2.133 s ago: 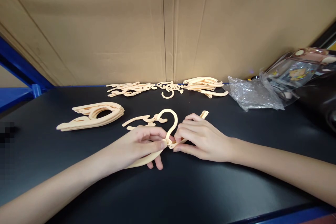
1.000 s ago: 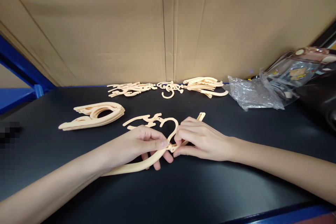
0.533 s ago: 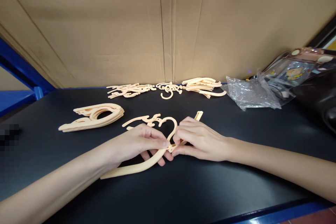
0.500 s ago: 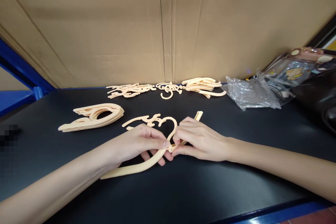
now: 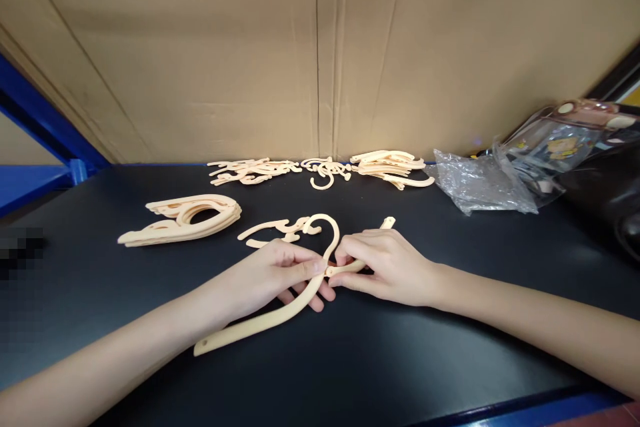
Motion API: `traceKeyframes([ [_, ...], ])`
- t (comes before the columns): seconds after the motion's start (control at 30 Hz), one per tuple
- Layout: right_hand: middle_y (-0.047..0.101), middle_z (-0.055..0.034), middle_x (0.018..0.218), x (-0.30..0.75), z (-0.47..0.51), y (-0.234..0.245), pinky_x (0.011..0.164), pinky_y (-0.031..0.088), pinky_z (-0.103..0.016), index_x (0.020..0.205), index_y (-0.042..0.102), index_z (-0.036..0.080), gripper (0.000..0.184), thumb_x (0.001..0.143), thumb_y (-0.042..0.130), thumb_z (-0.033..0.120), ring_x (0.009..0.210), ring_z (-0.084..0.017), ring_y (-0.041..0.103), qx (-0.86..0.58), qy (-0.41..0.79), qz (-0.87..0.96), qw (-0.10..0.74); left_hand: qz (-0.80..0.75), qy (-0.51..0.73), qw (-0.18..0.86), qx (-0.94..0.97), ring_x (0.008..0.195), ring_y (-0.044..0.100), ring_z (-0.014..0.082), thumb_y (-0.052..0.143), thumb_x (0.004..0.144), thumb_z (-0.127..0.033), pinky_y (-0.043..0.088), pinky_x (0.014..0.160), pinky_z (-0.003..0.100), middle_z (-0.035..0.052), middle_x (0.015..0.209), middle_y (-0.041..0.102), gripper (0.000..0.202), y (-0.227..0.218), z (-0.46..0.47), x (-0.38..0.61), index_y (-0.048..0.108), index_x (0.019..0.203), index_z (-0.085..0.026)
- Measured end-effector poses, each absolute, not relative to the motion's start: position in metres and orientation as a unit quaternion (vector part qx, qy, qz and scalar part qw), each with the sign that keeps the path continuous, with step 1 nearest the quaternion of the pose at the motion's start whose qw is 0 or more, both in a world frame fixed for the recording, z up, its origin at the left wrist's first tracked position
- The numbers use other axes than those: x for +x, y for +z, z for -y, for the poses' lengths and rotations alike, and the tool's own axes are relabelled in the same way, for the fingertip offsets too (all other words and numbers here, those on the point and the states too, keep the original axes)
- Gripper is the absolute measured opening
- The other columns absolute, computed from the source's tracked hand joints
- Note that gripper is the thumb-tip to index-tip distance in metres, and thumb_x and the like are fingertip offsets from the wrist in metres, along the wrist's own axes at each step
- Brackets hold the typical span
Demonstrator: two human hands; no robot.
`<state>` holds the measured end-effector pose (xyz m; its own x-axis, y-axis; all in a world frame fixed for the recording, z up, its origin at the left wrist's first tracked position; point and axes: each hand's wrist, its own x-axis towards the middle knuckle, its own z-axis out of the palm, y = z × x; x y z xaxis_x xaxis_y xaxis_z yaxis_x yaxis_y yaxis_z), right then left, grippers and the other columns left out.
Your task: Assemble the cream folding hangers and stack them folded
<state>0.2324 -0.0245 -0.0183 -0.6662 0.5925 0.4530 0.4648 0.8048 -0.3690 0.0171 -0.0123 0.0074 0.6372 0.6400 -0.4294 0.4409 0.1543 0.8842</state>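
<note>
A cream plastic clothes hanger, with a curved hook (image 5: 331, 230) and a long hanger arm (image 5: 270, 321) sloping down to the left, is pinched at its joint by my left hand (image 5: 295, 270). My right hand (image 5: 383, 263) is closed round a second hanger arm (image 5: 353, 267), whose far end sticks out beyond the knuckles. The inner end of this arm meets the joint beside my left thumb. Whether the two are locked together I cannot tell. Just behind my left hand lie a few small loose hanger pieces (image 5: 265, 229).
On the black table (image 5: 450, 360), a stack of folded hangers (image 5: 183, 232) lies at left. Along the cardboard wall (image 5: 225, 47) are piles of small pieces (image 5: 250, 171), hooks (image 5: 325, 168) and arms (image 5: 390, 165). Clear plastic bags (image 5: 480, 180) and a dark bag (image 5: 600, 180) sit at right.
The right-hand arm has been turned over, its smooth outer side now showing instead of its hollow side. The view has shifted slightly, and both hands still grip the parts.
</note>
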Motion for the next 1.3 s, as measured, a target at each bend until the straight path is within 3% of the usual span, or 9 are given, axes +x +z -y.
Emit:
traceKeyframes([
  [0.27, 0.056, 0.0032, 0.069, 0.231, 0.027, -0.02, 0.052, 0.03, -0.021, 0.077, 0.048, 0.018, 0.021, 0.093, 0.054, 0.03, 0.059, -0.009, 0.05, -0.35, 0.063, 0.892, 0.279, -0.4, 0.094, 0.634, 0.655, 0.075, 0.069, 0.0134, 0.048, 0.094, -0.043, 0.048, 0.056, 0.017, 0.0029, 0.097, 0.072, 0.032, 0.009, 0.014, 0.015, 0.066, 0.111, -0.022],
  [0.4, 0.055, 0.0007, 0.073, 0.232, 0.024, -0.018, 0.06, 0.034, -0.024, 0.073, 0.047, 0.018, 0.026, 0.094, 0.053, 0.033, 0.067, -0.013, 0.049, -0.419, 0.003, 0.868, 0.266, -0.405, 0.106, 0.656, 0.628, 0.071, 0.07, 0.0153, 0.052, 0.091, -0.046, 0.052, 0.055, 0.02, 0.0044, 0.098, 0.07, 0.04, 0.005, 0.012, 0.012, 0.058, 0.123, -0.022],
  [0.53, 0.055, 0.0015, 0.068, 0.234, 0.018, -0.018, 0.065, 0.034, -0.026, 0.07, 0.047, 0.018, 0.029, 0.094, 0.051, 0.035, 0.062, -0.013, 0.049, -0.49, -0.047, 0.839, 0.23, -0.413, 0.108, 0.64, 0.639, 0.069, 0.07, 0.0169, 0.053, 0.089, -0.048, 0.053, 0.052, 0.022, 0.0061, 0.101, 0.068, 0.049, 0.002, 0.01, 0.011, 0.052, 0.13, -0.022],
  [0.63, 0.058, -0.0008, 0.068, 0.236, 0.015, -0.018, 0.064, 0.033, -0.028, 0.072, 0.051, 0.017, 0.03, 0.096, 0.047, 0.034, 0.062, -0.015, 0.051, -0.509, -0.101, 0.836, 0.178, -0.447, 0.116, 0.531, 0.711, 0.064, 0.068, 0.016, 0.047, 0.091, -0.049, 0.052, 0.051, 0.024, 0.0052, 0.101, 0.068, 0.043, 0.003, 0.015, 0.011, 0.056, 0.125, -0.024],
  [0.77, 0.06, -0.0052, 0.068, 0.239, 0.014, -0.018, 0.061, 0.029, -0.031, 0.074, 0.058, 0.014, 0.03, 0.097, 0.045, 0.029, 0.066, -0.019, 0.055, -0.505, -0.216, 0.827, 0.117, -0.427, 0.165, 0.178, 0.871, 0.093, 0.065, 0.0222, 0.042, 0.095, -0.04, 0.053, 0.076, 0.033, 0.0028, 0.106, 0.068, 0.031, 0.001, 0.022, 0.011, 0.065, 0.108, -0.026],
  [0.87, 0.06, -0.0069, 0.068, 0.242, 0.014, -0.02, 0.058, 0.027, -0.032, 0.077, 0.061, 0.012, 0.026, 0.096, 0.047, 0.023, 0.066, -0.02, 0.055, -0.511, -0.277, 0.809, 0.093, -0.394, 0.155, 0.002, 0.906, 0.101, 0.062, 0.0256, 0.038, 0.096, -0.032, 0.053, 0.073, 0.035, 0.0036, 0.105, 0.069, 0.031, -0.002, 0.023, 0.009, 0.067, 0.102, -0.023],
  [1.07, 0.057, -0.0087, 0.067, 0.24, 0.02, -0.022, 0.05, 0.02, -0.031, 0.078, 0.059, 0.011, 0.021, 0.094, 0.046, 0.016, 0.06, -0.02, 0.053, -0.539, -0.32, 0.778, 0.041, -0.372, 0.148, -0.037, 0.916, 0.103, 0.062, 0.0237, 0.037, 0.097, -0.027, 0.054, 0.073, 0.032, 0.0022, 0.109, 0.069, 0.029, -0.004, 0.016, 0.007, 0.065, 0.105, -0.024],
  [1.17, 0.056, -0.008, 0.067, 0.238, 0.024, -0.02, 0.048, 0.017, -0.031, 0.084, 0.058, 0.011, 0.014, 0.087, 0.046, 0.003, 0.057, -0.019, 0.052, -0.541, -0.344, 0.767, 0.025, -0.363, 0.177, -0.015, 0.915, 0.108, 0.06, 0.0211, 0.038, 0.097, -0.028, 0.051, 0.087, 0.033, 0.001, 0.113, 0.068, 0.028, -0.007, 0.014, 0.006, 0.063, 0.11, -0.025],
  [1.3, 0.055, -0.0062, 0.065, 0.238, 0.026, -0.018, 0.046, 0.022, -0.03, 0.084, 0.057, 0.013, 0.023, 0.079, 0.044, -0.006, 0.055, -0.017, 0.051, -0.527, -0.371, 0.764, 0.022, -0.362, 0.192, 0.015, 0.912, 0.114, 0.058, 0.0195, 0.04, 0.097, -0.028, 0.045, 0.099, 0.035, 0.0015, 0.119, 0.066, 0.028, -0.009, 0.011, 0.005, 0.06, 0.116, -0.025],
])
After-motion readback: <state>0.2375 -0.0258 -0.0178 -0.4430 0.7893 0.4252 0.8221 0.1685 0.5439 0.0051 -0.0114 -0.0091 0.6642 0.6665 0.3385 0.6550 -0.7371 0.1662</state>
